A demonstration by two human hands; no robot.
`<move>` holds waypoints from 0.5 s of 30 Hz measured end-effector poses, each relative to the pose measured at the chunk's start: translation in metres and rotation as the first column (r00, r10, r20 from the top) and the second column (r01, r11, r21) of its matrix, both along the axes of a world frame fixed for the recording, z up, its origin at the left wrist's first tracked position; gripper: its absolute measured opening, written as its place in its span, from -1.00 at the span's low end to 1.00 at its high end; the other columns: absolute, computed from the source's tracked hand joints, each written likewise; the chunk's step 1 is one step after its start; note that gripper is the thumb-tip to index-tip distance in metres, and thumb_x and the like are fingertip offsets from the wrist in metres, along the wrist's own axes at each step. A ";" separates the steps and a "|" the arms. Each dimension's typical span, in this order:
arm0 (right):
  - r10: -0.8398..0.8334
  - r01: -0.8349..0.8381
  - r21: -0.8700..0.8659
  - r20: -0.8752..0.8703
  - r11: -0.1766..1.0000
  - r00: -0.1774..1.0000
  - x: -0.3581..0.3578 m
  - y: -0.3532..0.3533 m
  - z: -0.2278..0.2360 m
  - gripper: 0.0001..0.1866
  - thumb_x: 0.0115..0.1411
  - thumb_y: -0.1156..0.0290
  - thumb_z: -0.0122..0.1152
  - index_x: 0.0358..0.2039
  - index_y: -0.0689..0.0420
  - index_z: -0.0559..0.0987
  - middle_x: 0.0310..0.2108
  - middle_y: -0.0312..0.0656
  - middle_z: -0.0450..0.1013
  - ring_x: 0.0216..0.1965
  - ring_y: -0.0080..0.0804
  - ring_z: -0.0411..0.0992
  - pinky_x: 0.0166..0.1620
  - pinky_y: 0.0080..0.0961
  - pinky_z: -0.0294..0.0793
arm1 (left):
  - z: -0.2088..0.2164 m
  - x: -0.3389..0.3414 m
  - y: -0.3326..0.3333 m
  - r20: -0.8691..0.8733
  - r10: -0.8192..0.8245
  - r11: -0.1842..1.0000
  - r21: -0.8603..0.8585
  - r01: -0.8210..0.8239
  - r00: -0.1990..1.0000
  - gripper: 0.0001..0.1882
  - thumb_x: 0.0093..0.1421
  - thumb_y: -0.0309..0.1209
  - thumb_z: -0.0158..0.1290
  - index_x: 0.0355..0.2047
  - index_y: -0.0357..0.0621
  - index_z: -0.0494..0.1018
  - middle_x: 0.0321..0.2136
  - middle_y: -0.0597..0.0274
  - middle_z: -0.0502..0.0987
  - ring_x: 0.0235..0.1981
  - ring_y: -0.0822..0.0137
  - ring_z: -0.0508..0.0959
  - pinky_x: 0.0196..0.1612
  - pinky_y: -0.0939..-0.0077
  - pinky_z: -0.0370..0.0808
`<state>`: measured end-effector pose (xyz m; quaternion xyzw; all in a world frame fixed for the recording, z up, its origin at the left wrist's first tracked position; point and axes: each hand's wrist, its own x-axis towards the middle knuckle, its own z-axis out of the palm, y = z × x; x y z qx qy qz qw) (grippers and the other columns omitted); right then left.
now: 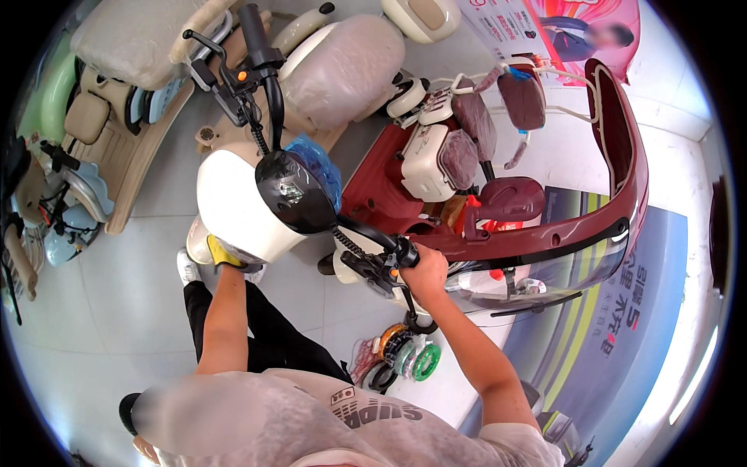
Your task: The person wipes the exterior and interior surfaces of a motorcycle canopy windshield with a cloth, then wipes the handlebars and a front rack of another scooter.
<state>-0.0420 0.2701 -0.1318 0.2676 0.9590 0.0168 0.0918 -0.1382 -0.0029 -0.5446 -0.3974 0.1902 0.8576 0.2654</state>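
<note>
A white electric scooter [233, 198] with a black dashboard pod [296, 191] stands just in front of me, its handlebar running from upper left to lower right. My right hand [425, 274] is wrapped around the handlebar's near grip, beside a black brake lever [408, 300]. Low at the scooter's front, my left hand [229, 270] holds a yellow cloth [222, 252] against a cream, rounded part that looks like the front fender [199, 240]. The white front panel hides part of that hand and its fingers. Crumpled blue plastic film [315, 167] sits behind the pod.
A dark red three-wheeler [545, 249] with a curved windshield frame is close on the right. Plastic-wrapped scooter seats [346, 70] crowd the back. More scooters [78, 191] stand at left. Coloured rings [405, 354] lie on the floor near my right forearm. A poster [572, 35] hangs behind.
</note>
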 end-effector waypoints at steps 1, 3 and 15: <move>-0.008 0.008 -0.023 -0.007 1.000 1.000 -0.002 -0.001 0.000 -0.78 -0.18 0.34 0.42 -0.47 0.12 0.64 -0.55 0.03 0.53 -0.41 0.10 0.54 -0.30 -0.11 0.52 | -0.002 -0.002 -0.001 -0.021 -0.021 0.999 -0.050 0.020 1.000 -0.42 0.47 -0.01 -0.16 0.29 -0.15 0.36 0.05 0.12 0.57 0.12 0.20 0.54 0.11 0.31 0.54; -0.027 0.026 -0.050 -0.007 0.998 1.000 -0.004 -0.003 0.003 -0.78 -0.18 0.35 0.41 -0.47 0.11 0.64 -0.54 0.04 0.54 -0.40 0.11 0.54 -0.30 -0.12 0.52 | -0.011 -0.014 -0.012 -0.063 -0.099 0.986 -0.141 0.089 0.993 -0.42 0.47 -0.01 -0.16 0.30 -0.14 0.35 0.06 0.12 0.56 0.14 0.20 0.53 0.12 0.31 0.53; -0.065 0.067 -0.034 0.060 0.997 0.996 -0.002 0.004 0.006 -0.74 -0.21 0.42 0.34 -0.39 0.06 0.67 -0.50 0.04 0.55 -0.35 0.16 0.53 -0.25 -0.07 0.51 | -0.061 -0.122 -0.042 -0.178 -0.402 0.801 -0.544 0.251 0.898 -0.41 0.46 0.00 -0.16 0.32 -0.11 0.32 0.15 0.12 0.50 0.21 0.19 0.46 0.17 0.29 0.46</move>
